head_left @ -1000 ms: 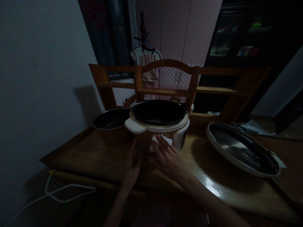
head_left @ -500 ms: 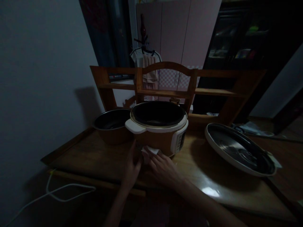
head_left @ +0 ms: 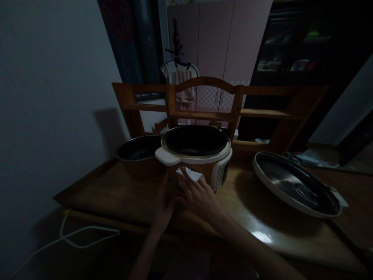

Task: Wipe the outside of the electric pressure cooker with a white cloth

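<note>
An electric pressure cooker body (head_left: 201, 171), tan with a white rim and side handle, stands on the wooden table with its top uncovered. My right hand (head_left: 198, 196) presses a folded white tissue or cloth (head_left: 192, 174) against its front side, below the handle. At the cooker's lower left is my left hand (head_left: 163, 206), its fingers stretched upward and the thumb apart. Its fingertips are at the cooker's side; in the dim light I cannot tell how firmly they touch.
A dark-lined inner pot (head_left: 141, 157) stands left of the cooker. The round lid (head_left: 294, 186) lies underside up at the right of the table (head_left: 241, 214). A wooden shelf frame (head_left: 204, 113) rises behind, and a white cord (head_left: 90, 229) hangs at front left.
My right hand has moved up the cooker's side with the white tissue or cloth, from near its base to just under the handle. My left hand has stayed nearly in place.
</note>
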